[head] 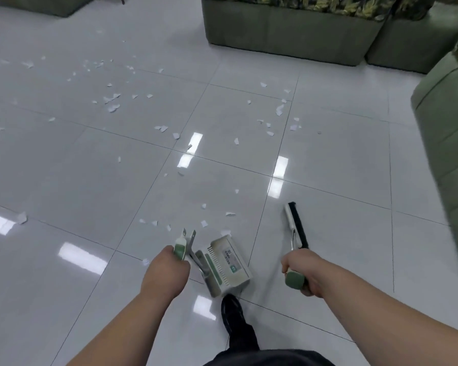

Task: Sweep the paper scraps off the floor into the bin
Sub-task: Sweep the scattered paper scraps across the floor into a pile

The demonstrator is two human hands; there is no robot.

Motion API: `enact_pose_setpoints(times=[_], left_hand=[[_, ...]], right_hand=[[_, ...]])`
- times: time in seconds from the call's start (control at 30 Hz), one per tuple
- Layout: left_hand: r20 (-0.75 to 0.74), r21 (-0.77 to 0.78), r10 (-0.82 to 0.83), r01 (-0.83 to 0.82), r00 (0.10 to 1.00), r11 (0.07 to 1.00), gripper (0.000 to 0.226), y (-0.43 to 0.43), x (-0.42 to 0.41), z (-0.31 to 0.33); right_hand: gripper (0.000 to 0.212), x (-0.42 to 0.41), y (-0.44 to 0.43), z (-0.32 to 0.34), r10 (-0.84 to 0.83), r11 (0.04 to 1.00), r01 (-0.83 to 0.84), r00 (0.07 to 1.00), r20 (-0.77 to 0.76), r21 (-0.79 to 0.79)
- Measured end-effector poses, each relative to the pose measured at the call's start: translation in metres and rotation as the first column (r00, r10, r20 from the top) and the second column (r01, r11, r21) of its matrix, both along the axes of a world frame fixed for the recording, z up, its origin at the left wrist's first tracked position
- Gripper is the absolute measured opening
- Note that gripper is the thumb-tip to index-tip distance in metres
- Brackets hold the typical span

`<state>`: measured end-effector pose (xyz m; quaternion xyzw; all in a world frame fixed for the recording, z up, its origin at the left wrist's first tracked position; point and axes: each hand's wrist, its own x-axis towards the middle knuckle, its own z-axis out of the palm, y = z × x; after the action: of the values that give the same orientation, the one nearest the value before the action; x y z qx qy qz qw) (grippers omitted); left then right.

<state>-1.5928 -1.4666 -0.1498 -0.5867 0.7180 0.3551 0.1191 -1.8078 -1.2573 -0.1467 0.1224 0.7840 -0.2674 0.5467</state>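
Where the paper scraps [111,107] lie: all over the glossy white tiled floor [64,167], thickest at far left and centre right, with a thin trail reaching the dustpan's far edge.
Scraps, count: several dozen small white pieces, too many and too blurred for an exact tally.
Hands, count: two, both bare-armed.
Left hand [167,268]: fist clenched round the green-and-white grip [179,250] of the dustpan's metal stem.
Dustpan [226,262]: one, white with a green stripe and a row of comb teeth, tilted, just beside the left hand; whether it touches the floor cannot be told.
Right hand [304,273]: fingers wrapped round the green handle end [294,280] of the broom.
Broom [296,225]: one, white back with black bristles, head pointing away from the person, well apart from the dustpan.
Writing: one pale label [229,253] on the dustpan, its print too small to read; a green patch beside it bears a white mark, also illegible.
Shoe [232,310]: one, black, just behind the dustpan.
Green upholstered seats [288,35]: at least four along the far and right edges, with leaf-patterned cushions [315,3] on top.
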Motion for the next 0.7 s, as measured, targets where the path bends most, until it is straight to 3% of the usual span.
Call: enact_pose_setpoints(times=[0.37,0.57,0.7], left_hand=[[0.004,0.016,0.215,-0.215,0.977,0.976,0.013,-0.044,0.082,0.013],[0.013,-0.002,0.341,-0.341,0.94,0.94,0.012,-0.047,0.117,0.021],[-0.019,0.0,0.4,-0.4,0.916,0.917,0.009,-0.048,0.12,0.023]], right_hand=[[0.014,0.088,-0.175,0.032,0.171,0.965,-0.113,0.956,0.238,-0.238],[0.019,0.101,-0.225,0.027,0.17,0.951,-0.054,0.914,0.367,-0.306],[0.029,0.083,-0.227,0.037,0.181,0.942,-0.056,0.915,0.359,-0.332]])
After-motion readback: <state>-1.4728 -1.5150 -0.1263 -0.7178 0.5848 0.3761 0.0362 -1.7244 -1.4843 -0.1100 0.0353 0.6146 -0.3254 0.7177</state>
